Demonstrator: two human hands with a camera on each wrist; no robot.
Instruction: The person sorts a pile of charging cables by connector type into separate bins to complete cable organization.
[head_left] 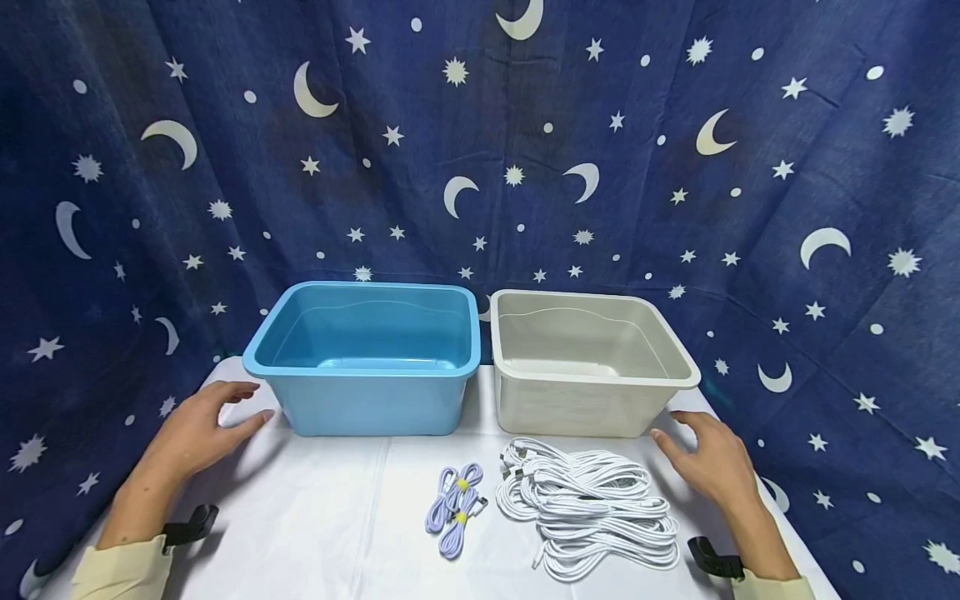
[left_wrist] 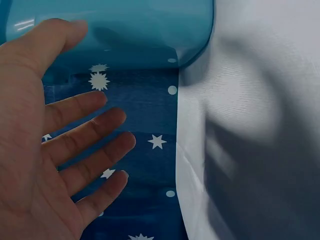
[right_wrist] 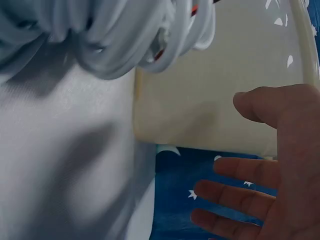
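Note:
My left hand (head_left: 197, 429) hovers beside the near left corner of a blue plastic bin (head_left: 375, 404), fingers spread and nothing held. In the left wrist view the thumb (left_wrist: 60, 37) overlaps the bin's wall. On the other side, my right hand (head_left: 708, 458) is near the right end of a beige bin (head_left: 577, 408), its fingers relaxed and holding nothing. Several coiled white cables (head_left: 600, 508) lie heaped in front of the beige bin, just left of that hand. Left of the heap are purple cables (head_left: 453, 508) bundled with yellow ties.
Both bins stand side by side at the back of a table with a white cloth (head_left: 322, 517). Behind and around it hangs a dark blue curtain (head_left: 420, 208) with moons and stars. Each wrist wears a black camera mount (head_left: 191, 527).

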